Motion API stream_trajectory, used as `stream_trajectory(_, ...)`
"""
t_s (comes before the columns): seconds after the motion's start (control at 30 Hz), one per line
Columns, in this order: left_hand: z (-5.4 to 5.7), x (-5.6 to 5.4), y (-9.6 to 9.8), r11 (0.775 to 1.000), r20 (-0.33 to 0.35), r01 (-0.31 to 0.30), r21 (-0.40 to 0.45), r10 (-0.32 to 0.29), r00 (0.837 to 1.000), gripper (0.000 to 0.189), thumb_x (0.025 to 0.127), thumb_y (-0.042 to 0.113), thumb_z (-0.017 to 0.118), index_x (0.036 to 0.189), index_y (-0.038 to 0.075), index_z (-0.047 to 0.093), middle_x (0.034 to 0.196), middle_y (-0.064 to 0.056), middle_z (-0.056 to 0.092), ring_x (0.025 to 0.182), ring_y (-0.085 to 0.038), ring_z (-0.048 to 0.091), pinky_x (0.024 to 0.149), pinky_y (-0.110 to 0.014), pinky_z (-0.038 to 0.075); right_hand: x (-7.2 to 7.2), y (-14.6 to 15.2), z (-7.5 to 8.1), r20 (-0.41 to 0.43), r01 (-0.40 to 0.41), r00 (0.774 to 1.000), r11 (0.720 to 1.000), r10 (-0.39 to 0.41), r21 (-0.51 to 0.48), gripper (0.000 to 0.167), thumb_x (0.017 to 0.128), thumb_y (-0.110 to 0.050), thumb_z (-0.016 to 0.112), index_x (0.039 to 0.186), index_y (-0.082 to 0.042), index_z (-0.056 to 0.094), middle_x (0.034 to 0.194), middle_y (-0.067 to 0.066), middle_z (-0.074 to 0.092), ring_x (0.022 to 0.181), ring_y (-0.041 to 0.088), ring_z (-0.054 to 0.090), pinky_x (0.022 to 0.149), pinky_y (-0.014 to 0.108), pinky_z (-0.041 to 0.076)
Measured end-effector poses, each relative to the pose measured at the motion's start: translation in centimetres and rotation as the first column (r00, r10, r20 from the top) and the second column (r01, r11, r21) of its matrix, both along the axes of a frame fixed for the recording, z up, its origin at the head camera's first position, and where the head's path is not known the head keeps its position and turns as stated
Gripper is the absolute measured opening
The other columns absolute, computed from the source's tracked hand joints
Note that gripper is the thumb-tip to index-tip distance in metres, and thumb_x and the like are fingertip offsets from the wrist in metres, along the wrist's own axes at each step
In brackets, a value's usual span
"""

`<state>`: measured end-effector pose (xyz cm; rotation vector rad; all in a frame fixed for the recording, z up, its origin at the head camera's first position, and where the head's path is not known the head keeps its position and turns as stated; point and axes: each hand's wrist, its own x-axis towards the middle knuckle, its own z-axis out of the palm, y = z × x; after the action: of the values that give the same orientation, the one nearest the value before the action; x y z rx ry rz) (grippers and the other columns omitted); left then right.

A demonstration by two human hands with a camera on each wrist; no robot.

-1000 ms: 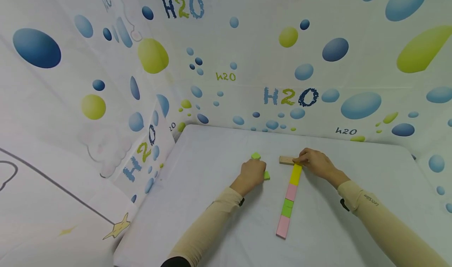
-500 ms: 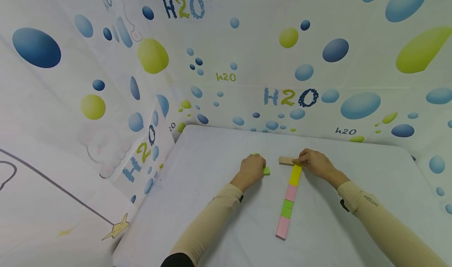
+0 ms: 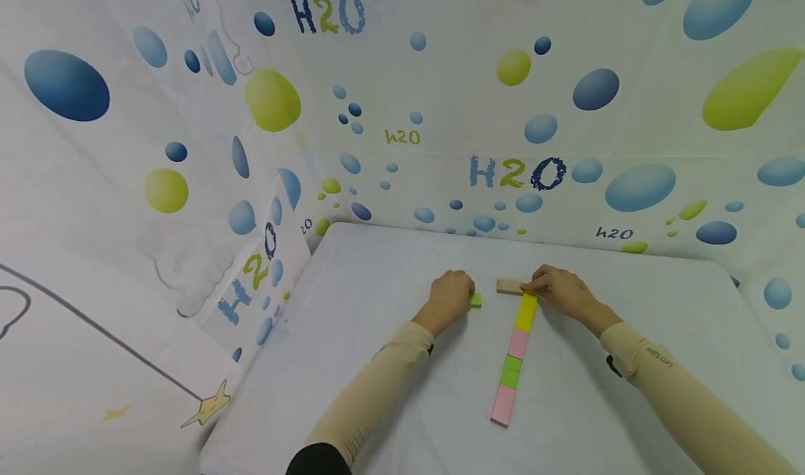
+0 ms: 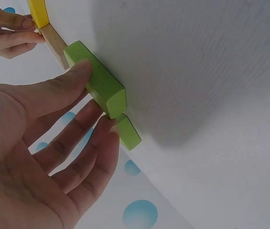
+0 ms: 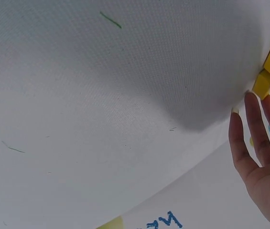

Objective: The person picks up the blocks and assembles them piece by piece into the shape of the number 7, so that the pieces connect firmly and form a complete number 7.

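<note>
My left hand (image 3: pixel 449 293) pinches a long green block (image 4: pixel 103 86), thumb on its near face and fingers behind it; its end shows past the hand in the head view. A second green block (image 4: pixel 129 133) lies at the fingertips in the left wrist view, hidden by the hand from above. My right hand (image 3: pixel 560 286) pinches a small yellow block (image 5: pixel 263 86) at the far end of a row. That row runs toward me: a yellow block (image 3: pixel 527 312), a pink block (image 3: pixel 518 343), a green block (image 3: pixel 511 373) and another pink block (image 3: pixel 503 405).
A plain wooden block (image 3: pixel 509 287) points left from the row's far end, between the two hands. Everything lies on a white-covered table (image 3: pixel 377 272). Behind it rises a printed cloth backdrop (image 3: pixel 440 77) with blue and green bubbles.
My left hand has shifted slightly away from me, and the green block's visible end moved with it. The other green block, seen beyond the hand before, is now covered. My right hand stays put.
</note>
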<state>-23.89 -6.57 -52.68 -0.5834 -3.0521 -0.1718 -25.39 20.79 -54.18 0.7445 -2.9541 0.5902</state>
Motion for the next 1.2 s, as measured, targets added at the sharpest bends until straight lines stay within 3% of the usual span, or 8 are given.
stream_trajectory(0.63,-0.8,-1.3,0.9,1.0,-0.026,0.002,-0.002,-0.002,1.0,0.021,0.097,0.01,0.072,0.11,0.02,0.084,0.107,0.002,0.072,0.097,-0.016,0.065,0.08,-0.03,0.057,0.6,-0.1,-0.2,-0.015,-0.001,1.0,1.0,0.002,0.019,0.028,0.093,-0.001,0.075,0.117,-0.014,0.082,0.106,0.007,0.068,0.091,0.026,0.063,0.085,0.047,0.058)
stream_trajectory(1.2,-1.0,-1.9,1.3,1.0,-0.072,0.03,0.004,-0.03,0.997,0.021,0.099,0.011,0.07,0.111,0.02,0.084,0.108,0.002,0.073,0.097,-0.015,0.064,0.079,-0.028,0.057,0.6,0.0,-0.4,-0.034,-0.007,0.999,0.999,0.008,0.031,0.026,0.094,0.0,0.075,0.116,-0.011,0.082,0.107,0.007,0.067,0.089,0.024,0.062,0.081,0.045,0.058)
